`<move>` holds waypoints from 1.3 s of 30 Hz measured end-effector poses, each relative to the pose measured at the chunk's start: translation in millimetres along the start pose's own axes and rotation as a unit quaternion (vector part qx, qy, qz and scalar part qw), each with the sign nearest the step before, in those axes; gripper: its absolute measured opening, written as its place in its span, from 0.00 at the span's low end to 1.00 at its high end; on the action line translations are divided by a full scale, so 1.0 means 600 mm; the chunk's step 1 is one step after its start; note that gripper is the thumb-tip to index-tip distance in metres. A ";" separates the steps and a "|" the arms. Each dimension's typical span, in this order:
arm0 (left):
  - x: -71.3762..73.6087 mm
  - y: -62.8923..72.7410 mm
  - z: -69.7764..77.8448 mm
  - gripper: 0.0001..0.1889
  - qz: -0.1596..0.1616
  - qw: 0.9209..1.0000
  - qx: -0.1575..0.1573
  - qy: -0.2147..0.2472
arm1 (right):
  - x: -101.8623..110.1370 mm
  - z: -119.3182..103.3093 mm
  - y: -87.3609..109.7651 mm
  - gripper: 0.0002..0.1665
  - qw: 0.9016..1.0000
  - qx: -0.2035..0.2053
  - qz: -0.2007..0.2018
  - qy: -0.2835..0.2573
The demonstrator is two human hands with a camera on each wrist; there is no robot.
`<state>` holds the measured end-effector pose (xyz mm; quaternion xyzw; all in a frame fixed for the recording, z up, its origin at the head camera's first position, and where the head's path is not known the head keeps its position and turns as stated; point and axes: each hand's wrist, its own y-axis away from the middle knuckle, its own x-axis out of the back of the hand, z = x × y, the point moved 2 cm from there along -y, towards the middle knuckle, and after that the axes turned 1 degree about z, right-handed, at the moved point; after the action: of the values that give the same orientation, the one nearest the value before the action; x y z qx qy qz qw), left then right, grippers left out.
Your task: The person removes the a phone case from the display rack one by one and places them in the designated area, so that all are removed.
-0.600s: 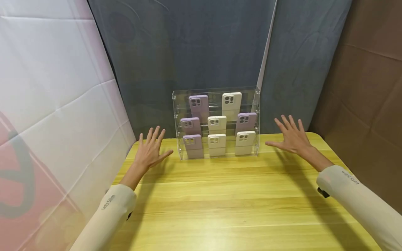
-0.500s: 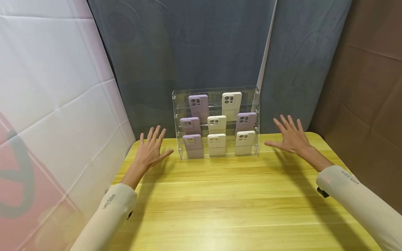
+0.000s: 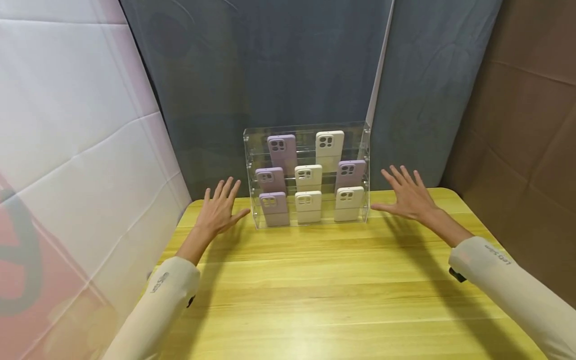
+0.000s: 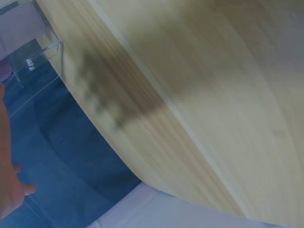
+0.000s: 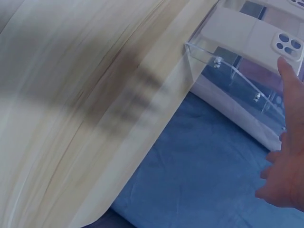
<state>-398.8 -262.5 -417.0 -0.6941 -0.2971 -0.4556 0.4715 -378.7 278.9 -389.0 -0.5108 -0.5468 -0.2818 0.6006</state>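
A clear acrylic display stand (image 3: 307, 131) stands at the back of the table, holding several phone cases in tiers. Lilac ones include a case at top left (image 3: 282, 152) and one at mid right (image 3: 350, 174); a white case (image 3: 330, 150) is at top right and another white case (image 3: 348, 205) at bottom right. To the left of the stand, my left hand (image 3: 216, 215) hovers with fingers spread, holding nothing. On the other side, my right hand (image 3: 408, 200) is likewise spread, apart from the stand, its thumb pointing toward it. The right wrist view shows a white case (image 5: 251, 38) beyond the thumb.
The wooden table (image 3: 310, 290) stretches in front of the stand, with rounded back corners. Behind hangs a grey-blue curtain (image 3: 310, 65). A white curtain (image 3: 81, 100) borders the left and a brown one (image 3: 531, 125) the right.
Both hands have drawn slightly inward toward the stand, the right hand shifting left. The head view has shifted a little. The phone cases keep their places in the stand.
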 end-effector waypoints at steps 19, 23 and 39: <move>0.002 -0.034 0.011 0.47 -0.045 0.991 0.029 0.126 | -0.001 -0.037 -0.011 0.63 0.999 0.021 -0.002 -0.025; 0.000 -0.036 0.013 0.46 -0.049 0.987 0.030 0.150 | -0.004 -0.044 -0.014 0.61 0.999 0.028 -0.006 -0.026; -0.007 -0.047 0.019 0.44 -0.052 0.951 0.041 0.301 | -0.013 -0.060 -0.021 0.52 0.992 0.044 0.001 -0.116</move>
<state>-420.0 -241.1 -411.7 -0.4890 -0.1954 -0.6545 0.5426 -378.4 240.2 -388.3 -0.5136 -0.6241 -0.1957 0.5553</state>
